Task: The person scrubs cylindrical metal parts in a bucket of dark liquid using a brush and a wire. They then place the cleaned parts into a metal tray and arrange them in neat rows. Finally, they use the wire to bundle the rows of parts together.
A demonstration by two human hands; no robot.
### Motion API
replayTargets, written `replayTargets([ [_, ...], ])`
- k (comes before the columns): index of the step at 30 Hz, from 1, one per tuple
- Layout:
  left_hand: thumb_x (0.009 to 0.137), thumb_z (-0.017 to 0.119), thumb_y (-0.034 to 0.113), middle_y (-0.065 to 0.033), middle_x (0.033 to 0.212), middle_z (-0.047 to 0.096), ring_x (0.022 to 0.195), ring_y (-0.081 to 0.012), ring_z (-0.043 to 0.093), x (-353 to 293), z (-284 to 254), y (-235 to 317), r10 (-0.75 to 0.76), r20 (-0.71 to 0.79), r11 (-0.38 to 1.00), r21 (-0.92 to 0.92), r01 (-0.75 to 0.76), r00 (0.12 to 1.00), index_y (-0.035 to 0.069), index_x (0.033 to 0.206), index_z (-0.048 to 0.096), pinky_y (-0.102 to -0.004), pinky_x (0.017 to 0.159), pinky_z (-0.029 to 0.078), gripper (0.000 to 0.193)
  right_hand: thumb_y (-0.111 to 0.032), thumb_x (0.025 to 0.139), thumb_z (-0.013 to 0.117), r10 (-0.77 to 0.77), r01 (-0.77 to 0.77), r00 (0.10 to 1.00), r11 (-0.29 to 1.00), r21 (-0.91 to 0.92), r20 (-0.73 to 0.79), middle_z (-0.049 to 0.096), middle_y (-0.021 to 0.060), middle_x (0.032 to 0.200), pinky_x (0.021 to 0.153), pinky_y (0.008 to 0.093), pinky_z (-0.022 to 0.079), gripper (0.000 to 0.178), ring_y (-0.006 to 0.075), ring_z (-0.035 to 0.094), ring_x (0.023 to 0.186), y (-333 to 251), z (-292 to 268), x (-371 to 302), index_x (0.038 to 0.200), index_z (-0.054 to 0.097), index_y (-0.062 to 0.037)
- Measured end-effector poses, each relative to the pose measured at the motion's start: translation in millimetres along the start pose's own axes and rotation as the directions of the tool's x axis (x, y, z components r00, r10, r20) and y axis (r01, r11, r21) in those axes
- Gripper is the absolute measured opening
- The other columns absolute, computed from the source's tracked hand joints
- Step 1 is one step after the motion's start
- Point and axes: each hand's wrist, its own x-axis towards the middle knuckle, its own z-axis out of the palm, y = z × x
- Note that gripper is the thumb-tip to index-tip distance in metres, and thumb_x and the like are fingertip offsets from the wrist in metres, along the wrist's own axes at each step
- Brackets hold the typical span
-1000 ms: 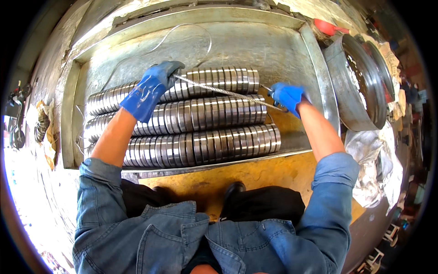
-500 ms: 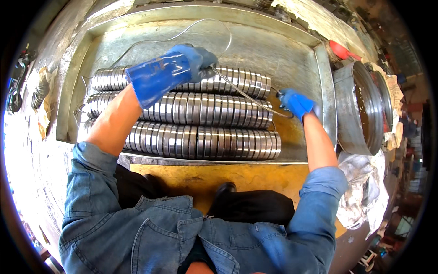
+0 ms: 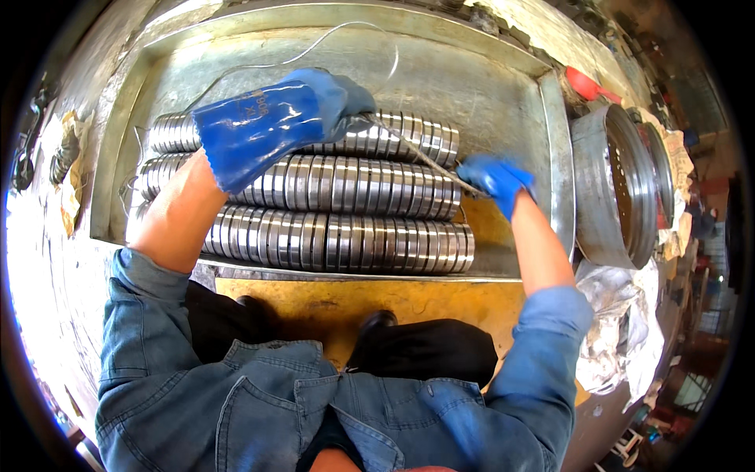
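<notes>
Three rows of shiny steel rings, like bearing rings, lie side by side in a shallow metal tray (image 3: 557,149): a far row (image 3: 429,140), a middle row (image 3: 354,186) and a near row (image 3: 346,242). My left hand (image 3: 322,102), in a long blue rubber glove, is closed on a wire rope (image 3: 421,153) above the far row. From its fingers the rope slants right across the ring ends. My right hand (image 3: 499,179), in a blue glove, is at the rope's right end beyond the rows; motion smears its fingers, and its grip cannot be made out.
A thin wire loop (image 3: 314,43) arches over the tray's back part. Right of the tray stand a round metal drum (image 3: 598,189) and a red scoop-like thing (image 3: 586,83). Crumpled plastic sheeting (image 3: 621,322) lies nearer on that side. A yellow board (image 3: 440,307) is below the tray.
My right hand has moved left and slightly down, onto the rope's end. My left hand keeps its hold on the rope. The whole view has shifted slightly.
</notes>
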Motion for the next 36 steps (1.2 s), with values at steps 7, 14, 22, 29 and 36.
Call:
replayTargets([
  [7,0.088,0.065,0.013,-0.0064,0.071,0.063,0.068,-0.0164,0.062,25.9,72.4,-59.6,0.473,0.060,0.660,-0.685,-0.309,0.879,0.008,0.091,0.066,-0.0314,0.063,0.052,0.006,-0.028,0.093,0.060,0.423,-0.438,0.892,0.896,0.070,0.161,0.070,0.0158,0.086,0.054,0.0348,0.054,0.033,0.0202,0.064,0.061,19.2,-11.3,1.1,0.108,0.065,0.0001],
  [14,0.087,0.063,0.013,-0.0096,0.079,0.067,0.073,-0.0198,0.067,22.0,15.3,17.9,0.250,-0.161,0.859,-0.418,-0.296,0.955,0.007,0.091,0.069,-0.0348,0.062,0.052,0.009,-0.027,0.097,0.054,0.281,-0.227,0.956,0.889,0.397,-0.083,0.071,0.0109,0.102,0.071,0.0320,0.055,0.037,0.0182,0.067,0.083,15.8,-10.4,-18.9,0.126,0.060,-0.0053],
  [22,0.088,0.059,0.002,-0.0173,0.099,0.068,0.084,-0.0215,0.070,35.0,21.5,37.7,-0.049,-0.441,0.667,-0.682,-0.300,0.896,0.004,0.104,0.068,-0.0315,0.078,0.059,0.018,-0.031,0.086,0.070,-0.023,-0.058,0.781,0.992,-0.110,-0.624,0.058,0.0159,0.134,0.077,0.0364,0.056,0.072,0.0252,0.067,0.082,69.9,27.7,-36.8,0.148,0.040,-0.0100],
  [29,0.084,0.061,0.007,-0.0170,0.088,0.067,0.082,-0.0327,0.067,78.2,-20.4,85.2,0.199,-0.130,0.974,0.135,-0.181,0.971,0.003,0.094,0.069,-0.0385,0.073,0.054,0.014,-0.030,0.103,0.046,0.063,0.291,0.698,0.885,0.362,-0.714,0.069,0.0092,0.091,0.062,0.0245,0.054,0.036,0.0178,0.063,0.067,105.5,-4.6,19.2,0.118,0.066,-0.0035],
  [36,0.096,0.057,0.039,-0.0083,0.143,0.051,0.127,-0.0298,0.054,72.5,34.1,42.2,-0.030,-0.101,0.993,0.114,0.041,0.994,0.017,0.145,0.043,-0.0449,0.111,0.042,0.055,-0.024,0.098,0.041,0.531,0.202,0.738,0.414,0.888,-0.416,0.070,0.0160,0.090,0.067,0.0404,0.056,0.033,0.0255,0.069,0.077,90.3,-30.1,14.5,0.111,0.061,-0.0015],
])
